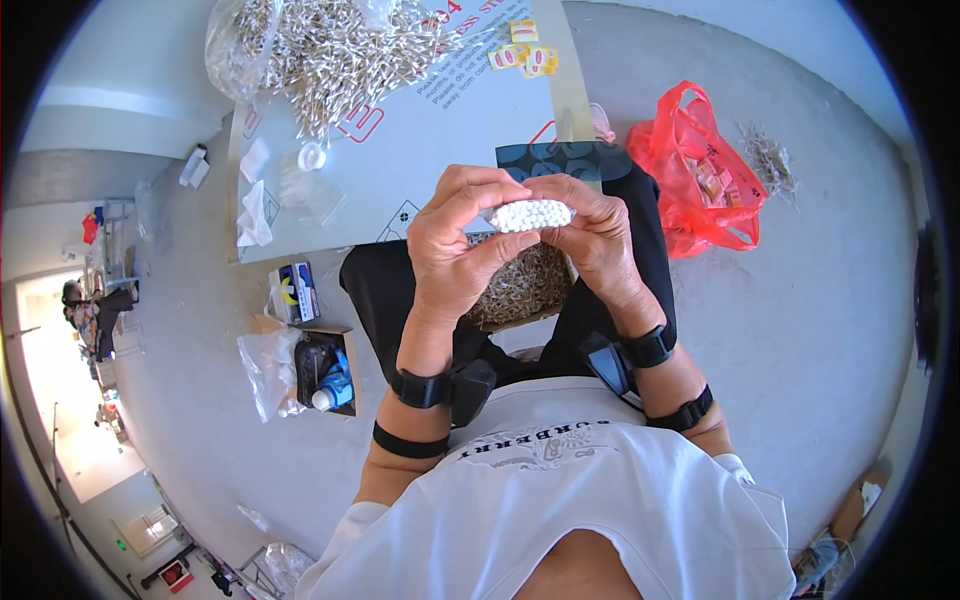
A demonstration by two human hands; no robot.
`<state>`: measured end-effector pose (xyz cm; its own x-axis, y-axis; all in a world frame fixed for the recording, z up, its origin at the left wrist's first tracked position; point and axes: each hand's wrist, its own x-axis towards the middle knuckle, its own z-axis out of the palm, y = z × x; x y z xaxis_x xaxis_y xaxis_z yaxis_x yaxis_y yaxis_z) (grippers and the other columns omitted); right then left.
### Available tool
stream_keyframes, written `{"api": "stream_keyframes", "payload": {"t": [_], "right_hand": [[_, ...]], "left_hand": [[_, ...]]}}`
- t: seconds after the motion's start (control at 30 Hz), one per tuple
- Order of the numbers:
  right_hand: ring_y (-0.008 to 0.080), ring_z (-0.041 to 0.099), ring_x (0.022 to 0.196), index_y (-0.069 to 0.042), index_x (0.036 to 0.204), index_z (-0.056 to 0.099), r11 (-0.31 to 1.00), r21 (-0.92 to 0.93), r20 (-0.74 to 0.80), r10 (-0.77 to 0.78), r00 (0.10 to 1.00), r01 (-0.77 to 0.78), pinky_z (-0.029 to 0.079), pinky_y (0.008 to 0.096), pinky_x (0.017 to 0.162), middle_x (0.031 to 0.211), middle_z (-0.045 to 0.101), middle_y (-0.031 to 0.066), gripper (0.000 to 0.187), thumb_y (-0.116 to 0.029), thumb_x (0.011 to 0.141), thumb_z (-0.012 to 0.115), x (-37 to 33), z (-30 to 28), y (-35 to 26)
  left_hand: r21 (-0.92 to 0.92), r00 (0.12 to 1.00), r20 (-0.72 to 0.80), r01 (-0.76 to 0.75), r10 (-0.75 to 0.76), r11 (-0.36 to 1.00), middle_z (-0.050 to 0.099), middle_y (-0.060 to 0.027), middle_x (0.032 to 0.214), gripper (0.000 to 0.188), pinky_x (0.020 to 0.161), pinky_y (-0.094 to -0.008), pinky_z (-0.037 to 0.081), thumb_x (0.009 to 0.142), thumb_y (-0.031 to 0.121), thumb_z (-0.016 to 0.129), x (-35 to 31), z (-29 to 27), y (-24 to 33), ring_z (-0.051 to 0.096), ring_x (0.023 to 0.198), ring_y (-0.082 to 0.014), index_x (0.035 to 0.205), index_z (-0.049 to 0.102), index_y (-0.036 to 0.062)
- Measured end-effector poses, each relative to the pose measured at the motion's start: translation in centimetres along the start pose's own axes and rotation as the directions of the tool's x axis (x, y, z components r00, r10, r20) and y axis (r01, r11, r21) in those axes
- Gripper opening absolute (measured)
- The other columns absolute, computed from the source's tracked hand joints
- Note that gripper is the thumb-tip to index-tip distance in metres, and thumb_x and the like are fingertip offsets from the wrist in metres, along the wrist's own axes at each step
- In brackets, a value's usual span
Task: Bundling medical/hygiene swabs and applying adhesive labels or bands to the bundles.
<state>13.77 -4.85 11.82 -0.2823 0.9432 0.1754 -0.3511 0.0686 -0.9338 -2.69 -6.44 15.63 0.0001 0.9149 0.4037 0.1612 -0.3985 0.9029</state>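
Observation:
Between my two hands I hold a bundle of cotton swabs (532, 215), its white tips facing up toward me in a tight oval. What looks like clear plastic wraps its edges. My left hand (465, 235) grips the bundle's left end with fingers and thumb. The fingers of my right hand (592, 235) close on its right end. Below the hands, in my lap, sits a box of loose cotton swabs (522, 285), partly hidden by my wrists. On the table (400, 165) ahead lies a large heap of cotton swabs (345, 60) spilling from a clear bag (235, 50).
Small yellow packets (535, 60) lie at the table's far right, and a white tape roll (311, 156) at its left. A red plastic bag (690, 170) with small packets stands on the floor at right. A carton (345, 370) with a blue bottle (333, 388) is at left.

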Motion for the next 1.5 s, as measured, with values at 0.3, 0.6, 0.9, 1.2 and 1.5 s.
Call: {"api": "stream_keyframes", "payload": {"t": [0.3, 0.6, 0.9, 1.2, 1.5], "right_hand": [[0.0175, 0.061, 0.101, -0.004, 0.107, 0.072, 0.998, -0.054, -0.004, -0.024, 1.0, 0.024, 0.048, 0.0318, 0.092, 0.106, 0.069, 0.0089, 0.032, 0.005, 0.077, 0.073, 0.0, 0.0, 0.0], [0.0154, 0.068, 0.086, 0.002, 0.118, 0.063, 0.98, 0.017, -0.047, 0.199, 0.979, -0.198, 0.054, 0.0265, 0.079, 0.096, 0.071, 0.009, 0.038, 0.0, 0.082, 0.073, 0.3, 0.4, -0.5], [0.0163, 0.069, 0.074, 0.007, 0.121, 0.058, 0.786, 0.534, -0.184, 0.468, 0.864, -0.311, 0.056, 0.0255, 0.065, 0.09, 0.07, 0.0146, 0.034, -0.004, 0.09, 0.064, 0.8, -0.2, -0.2], [0.0057, 0.055, 0.061, -0.003, 0.121, 0.064, 0.94, 0.203, -0.007, 0.28, 0.96, -0.273, 0.043, 0.0183, 0.053, 0.074, 0.063, 0.0024, 0.036, -0.014, 0.088, 0.071, -0.1, -2.5, -0.6], [0.0069, 0.062, 0.079, -0.005, 0.114, 0.07, 0.989, -0.144, -0.148, 0.016, 0.989, -0.037, 0.052, 0.0191, 0.065, 0.108, 0.063, 0.007, 0.038, 0.007, 0.078, 0.072, -0.4, -1.0, 0.6]], "left_hand": [[0.012, 1.0, 0.026, -0.013, 0.012, 1.0, 0.067, -0.0045, 0.094, 0.029, 0.079, -0.0277, 0.051, 0.067, 0.009, 0.085, 0.0, -0.4, -0.1, 0.063, 0.09, -0.0167, 0.093, 0.074, 0.0051], [-0.185, 0.992, -0.119, 0.013, -0.036, 0.983, 0.061, -0.0137, 0.123, 0.031, 0.092, -0.0324, 0.046, 0.082, -0.003, 0.065, 0.0, 0.0, -0.7, 0.057, 0.109, -0.0182, 0.113, 0.063, -0.0064], [0.305, 0.953, 0.292, -0.176, 0.083, 0.936, 0.068, -0.0061, 0.114, 0.048, 0.097, -0.038, 0.049, 0.062, -0.003, 0.079, 0.1, -0.6, -1.7, 0.058, 0.113, -0.0283, 0.108, 0.071, 0.0087], [0.038, 0.958, 0.123, 0.257, -0.26, 0.966, 0.07, -0.0052, 0.102, 0.027, 0.081, -0.0271, 0.054, 0.081, 0.001, 0.074, -1.0, 0.0, -2.7, 0.066, 0.089, -0.0123, 0.108, 0.07, 0.005], [-0.286, 0.946, 0.141, 0.323, -0.293, 0.902, 0.066, -0.0089, 0.109, 0.031, 0.083, -0.0265, 0.052, 0.084, 0.0, 0.071, -0.8, 1.5, -2.1, 0.063, 0.097, -0.0138, 0.114, 0.066, -0.0015]]}}
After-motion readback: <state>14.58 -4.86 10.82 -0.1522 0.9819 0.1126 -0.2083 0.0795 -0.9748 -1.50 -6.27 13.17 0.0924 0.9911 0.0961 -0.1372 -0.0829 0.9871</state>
